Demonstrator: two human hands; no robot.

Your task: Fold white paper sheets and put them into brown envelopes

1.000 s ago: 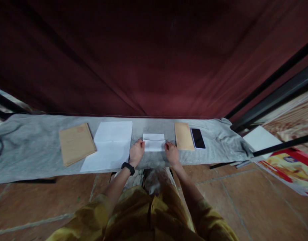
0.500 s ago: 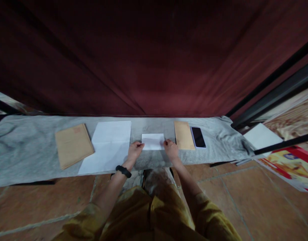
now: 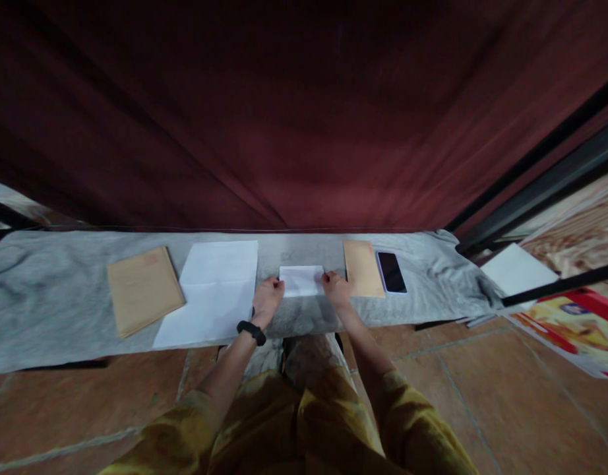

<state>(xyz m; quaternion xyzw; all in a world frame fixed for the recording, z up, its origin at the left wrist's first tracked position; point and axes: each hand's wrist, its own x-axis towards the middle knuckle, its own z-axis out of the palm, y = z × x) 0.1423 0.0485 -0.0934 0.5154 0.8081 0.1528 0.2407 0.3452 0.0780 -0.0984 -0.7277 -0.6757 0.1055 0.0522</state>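
A small folded sheet of white paper (image 3: 302, 281) lies on the grey cloth between my hands. My left hand (image 3: 268, 295), with a black band on the wrist, pinches its left edge. At the opposite edge, my right hand (image 3: 336, 288) is closed on the paper with bent fingers. Larger white sheets (image 3: 217, 303) with a crease lie flat to the left of my left hand. Just right of my right hand is a single brown envelope (image 3: 364, 264).
A stack of brown envelopes (image 3: 144, 290) overlaps the white sheets at the left. A phone (image 3: 392, 272) lies beside the single envelope. The grey cloth (image 3: 447, 284) covers a narrow table before a dark red curtain (image 3: 304, 132). Black metal bars (image 3: 541, 191) stand at right.
My left hand has shifted slightly along the paper's left edge, its fingers more curled. The right hand and the paper hold nearly the same place; the view has tilted a little.
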